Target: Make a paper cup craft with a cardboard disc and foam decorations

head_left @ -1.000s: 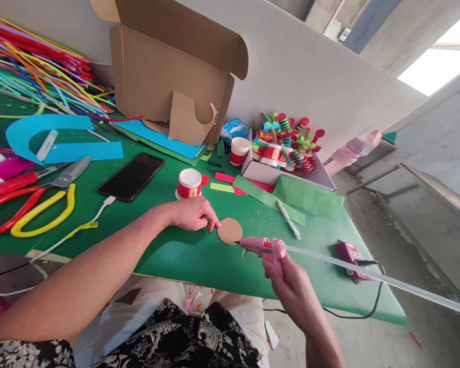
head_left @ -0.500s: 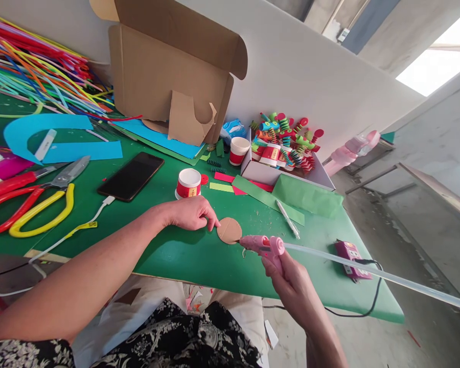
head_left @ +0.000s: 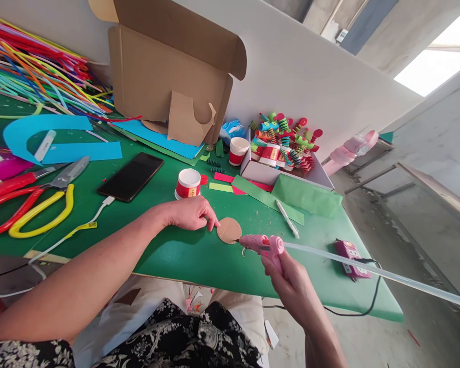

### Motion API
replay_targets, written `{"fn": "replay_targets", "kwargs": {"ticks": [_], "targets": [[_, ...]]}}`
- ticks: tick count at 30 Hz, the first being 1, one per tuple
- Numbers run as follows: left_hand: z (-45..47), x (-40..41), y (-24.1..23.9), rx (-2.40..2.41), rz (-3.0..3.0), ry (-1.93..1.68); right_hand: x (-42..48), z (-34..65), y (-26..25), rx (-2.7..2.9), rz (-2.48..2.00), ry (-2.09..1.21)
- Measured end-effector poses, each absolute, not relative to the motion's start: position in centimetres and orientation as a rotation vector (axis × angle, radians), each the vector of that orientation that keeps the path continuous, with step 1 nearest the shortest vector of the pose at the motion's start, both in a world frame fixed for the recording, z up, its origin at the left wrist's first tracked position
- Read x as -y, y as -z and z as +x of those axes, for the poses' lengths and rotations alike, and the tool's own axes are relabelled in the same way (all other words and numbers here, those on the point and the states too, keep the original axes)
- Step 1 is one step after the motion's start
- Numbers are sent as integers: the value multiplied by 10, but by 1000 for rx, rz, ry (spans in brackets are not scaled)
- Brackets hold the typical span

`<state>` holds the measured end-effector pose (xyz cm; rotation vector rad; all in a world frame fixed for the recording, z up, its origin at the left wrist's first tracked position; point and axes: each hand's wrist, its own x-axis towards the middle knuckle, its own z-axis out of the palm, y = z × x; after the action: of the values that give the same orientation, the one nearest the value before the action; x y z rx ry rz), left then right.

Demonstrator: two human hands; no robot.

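Observation:
A round cardboard disc [head_left: 229, 230] lies flat on the green table. My left hand [head_left: 193, 213] has its fingers mostly curled, and an outstretched fingertip holds the disc down at its left edge. My right hand [head_left: 291, 281] is wrapped around the handle of a pink hot glue gun [head_left: 260, 244]. The gun's nozzle meets the disc's lower right edge, and a long clear glue stick [head_left: 368, 266] sticks out from its back. Just behind my left hand stands a red and white paper cup [head_left: 188, 183].
Scissors [head_left: 67, 176] and a phone [head_left: 132, 176] on a white cable lie left. Behind are a cardboard box [head_left: 168, 66], a second cup [head_left: 238, 151], paper strips and a box of colourful paper figures [head_left: 287, 143]. A white pen [head_left: 287, 220] and purple power strip [head_left: 352, 258] lie right.

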<state>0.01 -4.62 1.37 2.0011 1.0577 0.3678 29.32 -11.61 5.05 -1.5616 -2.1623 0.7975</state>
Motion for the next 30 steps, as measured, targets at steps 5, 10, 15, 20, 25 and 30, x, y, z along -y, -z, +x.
{"fn": "replay_targets", "kwargs": {"ticks": [5, 10, 15, 20, 25, 30], "targets": [[0, 46, -13, -1052, 2004, -368, 115, 293, -51, 2163, -1559, -784], [-1, 46, -12, -1049, 2010, -367, 117, 293, -53, 2156, -1573, -790], [-1, 45, -13, -1057, 2014, -358, 117, 292, -57, 2180, -1579, -784], [-1, 44, -13, -1049, 2016, -344, 116, 291, -57, 2183, -1566, -797], [-1, 45, -11, -1049, 2014, -362, 116, 292, -56, 2163, -1572, -781], [-1, 46, -13, -1048, 2004, -372, 116, 293, -56, 2050, -1568, -855]]}}
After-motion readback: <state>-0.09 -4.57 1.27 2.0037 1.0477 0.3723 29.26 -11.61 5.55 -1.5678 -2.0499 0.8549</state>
